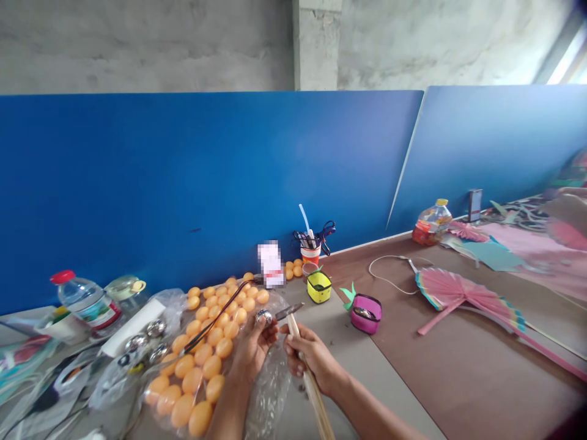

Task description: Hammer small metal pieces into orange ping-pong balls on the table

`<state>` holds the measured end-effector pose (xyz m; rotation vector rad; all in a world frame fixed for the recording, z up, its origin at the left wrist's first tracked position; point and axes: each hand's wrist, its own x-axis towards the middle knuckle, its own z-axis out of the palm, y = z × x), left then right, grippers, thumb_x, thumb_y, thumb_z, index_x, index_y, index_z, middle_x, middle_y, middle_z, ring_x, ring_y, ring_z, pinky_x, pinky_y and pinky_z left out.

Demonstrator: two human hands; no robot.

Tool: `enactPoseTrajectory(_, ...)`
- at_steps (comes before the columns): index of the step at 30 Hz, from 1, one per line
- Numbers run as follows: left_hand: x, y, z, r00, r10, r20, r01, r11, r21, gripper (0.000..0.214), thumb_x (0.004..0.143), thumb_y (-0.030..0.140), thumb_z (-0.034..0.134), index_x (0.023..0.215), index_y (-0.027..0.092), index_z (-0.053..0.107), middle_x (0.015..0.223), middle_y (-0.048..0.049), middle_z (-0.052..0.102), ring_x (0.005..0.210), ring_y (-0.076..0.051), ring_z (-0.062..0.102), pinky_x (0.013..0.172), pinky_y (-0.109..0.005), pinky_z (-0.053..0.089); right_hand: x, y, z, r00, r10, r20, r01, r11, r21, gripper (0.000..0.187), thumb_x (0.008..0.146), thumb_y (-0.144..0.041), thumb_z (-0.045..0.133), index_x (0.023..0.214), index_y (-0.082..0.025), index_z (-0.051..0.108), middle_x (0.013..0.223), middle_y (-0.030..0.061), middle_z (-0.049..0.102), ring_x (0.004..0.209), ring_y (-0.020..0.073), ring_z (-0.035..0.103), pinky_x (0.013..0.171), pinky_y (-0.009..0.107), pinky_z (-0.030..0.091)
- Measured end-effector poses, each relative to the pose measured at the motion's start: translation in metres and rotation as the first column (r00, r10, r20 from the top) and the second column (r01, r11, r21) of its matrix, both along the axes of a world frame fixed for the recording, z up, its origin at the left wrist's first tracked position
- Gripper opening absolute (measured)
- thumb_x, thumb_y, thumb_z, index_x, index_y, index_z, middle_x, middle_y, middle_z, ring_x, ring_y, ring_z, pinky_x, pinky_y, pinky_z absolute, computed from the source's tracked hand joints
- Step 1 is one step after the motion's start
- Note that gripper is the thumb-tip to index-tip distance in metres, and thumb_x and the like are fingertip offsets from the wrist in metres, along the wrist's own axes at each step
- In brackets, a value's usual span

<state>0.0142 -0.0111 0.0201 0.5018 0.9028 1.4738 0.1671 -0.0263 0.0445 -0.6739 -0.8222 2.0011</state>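
Observation:
My left hand [257,347] is closed around a shiny silver ball [264,316] that shows above the fingers. A dark, flat, pointed metal piece [290,311] juts out beside the ball toward the right; I cannot tell which hand holds it. Wrapped in my right hand [312,357] is a bundle of pale thin sticks [316,403], slanting down toward me, its top end close to the metal piece. Under my hands lies a clear plastic bag [268,391]. A yellow basket [319,287] and a purple basket [366,313], both small with green leaf shapes, stand just beyond.
Orange balls [200,348] in clear plastic fill the left side, with a black cable across them. More silver balls [156,328] and a red-capped bottle [87,300] are farther left. A cup of tools [310,253] stands by the blue partition [206,183]. Rightward lies a pink pleated fan [468,290].

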Motion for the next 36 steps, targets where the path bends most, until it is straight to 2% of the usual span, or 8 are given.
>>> enactPoseTrajectory(5,-0.0011,-0.0013,0.0,0.999,-0.024,-0.038,0.024,1.0,0.0,0.043,0.063,0.04,0.088,0.088,0.017,0.062,0.082,-0.007,0.075,0.068,-0.015,0.068,0.06,-0.024,0.051,-0.0006,-0.0044,0.0027,0.998,-0.042,-0.037,0.045,0.996,0.08,0.045,0.067,-0.048,0.077,0.094,-0.019,0.056,0.058,-0.0106,0.052,0.032,0.0008,0.031,0.037,0.02,0.022)
enactPoseTrajectory(11,0.0025,-0.0034,0.0015,0.999,-0.024,-0.045,0.027,0.998,0.06,0.041,0.06,0.038,0.09,0.084,0.018,0.062,0.076,-0.0026,0.072,0.068,-0.018,0.068,0.063,-0.028,0.052,-0.0037,-0.0076,-0.0001,0.999,0.043,0.027,-0.045,0.997,0.065,0.045,0.068,-0.051,0.077,0.087,-0.021,0.05,0.056,-0.0109,0.052,0.032,0.0016,0.032,0.036,0.019,0.023)
enactPoseTrajectory(15,0.0044,-0.0052,0.0038,0.994,-0.093,-0.064,0.095,0.995,0.03,0.04,0.064,0.042,0.087,0.085,0.018,0.062,0.08,-0.0054,0.073,0.068,-0.019,0.068,0.063,-0.029,0.052,-0.0004,-0.0051,0.0024,0.997,-0.05,-0.05,0.056,0.991,0.121,0.046,0.071,-0.052,0.076,0.095,-0.02,0.054,0.059,-0.0107,0.051,0.033,0.0008,0.031,0.037,0.019,0.022)
enactPoseTrajectory(20,0.0038,-0.0077,0.0065,0.99,-0.114,-0.084,0.119,0.991,0.054,0.039,0.064,0.042,0.087,0.085,0.019,0.063,0.081,-0.0045,0.072,0.073,-0.019,0.068,0.064,-0.029,0.052,-0.0006,-0.0004,-0.0017,1.0,0.001,-0.002,-0.001,1.0,0.024,0.043,0.067,-0.047,0.079,0.087,-0.02,0.053,0.058,-0.01,0.052,0.032,0.0017,0.031,0.036,0.02,0.022)
enactPoseTrajectory(25,0.0044,-0.0075,0.0081,0.99,-0.108,-0.094,0.111,0.994,0.022,0.041,0.059,0.045,0.089,0.077,0.017,0.065,0.077,-0.0031,0.07,0.066,-0.016,0.064,0.061,-0.028,0.049,0.0012,0.0003,-0.0006,0.991,-0.031,-0.13,0.036,0.999,0.038,0.042,0.07,-0.043,0.078,0.096,-0.019,0.056,0.059,-0.0103,0.051,0.034,0.0013,0.029,0.038,0.021,0.02)
enactPoseTrajectory(28,0.004,-0.0056,0.0064,0.989,-0.106,-0.1,0.109,0.994,0.024,0.039,0.059,0.046,0.089,0.073,0.019,0.065,0.074,-0.0025,0.069,0.064,-0.016,0.062,0.058,-0.028,0.048,-0.0005,-0.0006,-0.0034,0.999,-0.007,-0.048,0.008,1.0,0.013,0.041,0.07,-0.044,0.077,0.094,-0.02,0.054,0.058,-0.0104,0.053,0.032,0.0016,0.03,0.037,0.021,0.02)
enactPoseTrajectory(32,0.0005,-0.0037,0.0043,0.992,-0.098,-0.085,0.099,0.995,0.009,0.033,0.066,0.045,0.086,0.076,0.021,0.066,0.073,-0.0035,0.07,0.063,-0.016,0.062,0.055,-0.027,0.048,-0.0025,-0.0009,-0.0064,0.998,0.051,-0.025,-0.051,0.999,-0.008,0.041,0.068,-0.043,0.077,0.091,-0.019,0.054,0.058,-0.0106,0.053,0.032,0.0016,0.031,0.037,0.021,0.021)
enactPoseTrajectory(36,-0.0007,-0.0035,0.0043,0.991,-0.114,-0.063,0.112,0.993,-0.029,0.029,0.072,0.041,0.082,0.086,0.021,0.067,0.071,-0.0024,0.069,0.06,-0.015,0.061,0.054,-0.027,0.048,-0.0033,-0.0007,-0.0057,0.996,-0.018,-0.086,0.021,0.999,0.028,0.042,0.07,-0.044,0.076,0.097,-0.02,0.054,0.058,-0.0111,0.052,0.033,0.0015,0.03,0.038,0.02,0.021)
